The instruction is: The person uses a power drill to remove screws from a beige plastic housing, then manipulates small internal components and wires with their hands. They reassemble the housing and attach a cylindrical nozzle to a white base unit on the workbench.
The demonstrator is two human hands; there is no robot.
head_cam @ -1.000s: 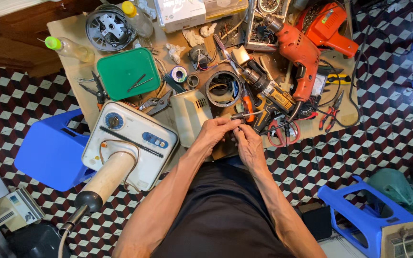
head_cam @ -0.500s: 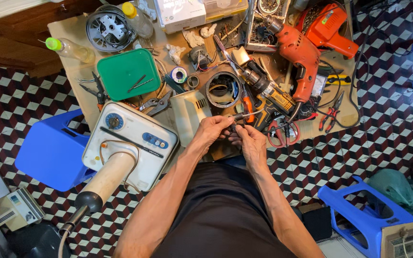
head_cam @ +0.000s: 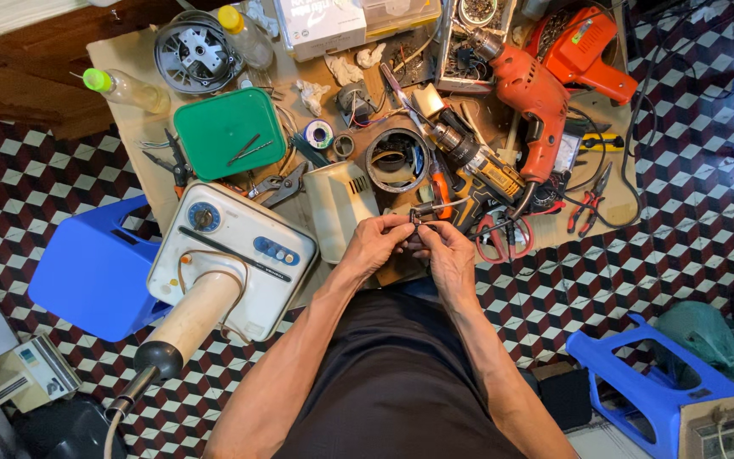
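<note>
Over the near edge of the cluttered desk (head_cam: 129, 59), both hands meet: the left hand (head_cam: 375, 242) and right hand (head_cam: 448, 251) each have a closed grip, pinching a small metal part (head_cam: 418, 217) between the fingertips. It's tiny, but its thin rod seems to run roughly left-right, poking toward the yellow-and-black drill (head_cam: 477, 166). Just left sits a cream housing (head_cam: 337, 204), with a white appliance base (head_cam: 231, 255) further left.
</note>
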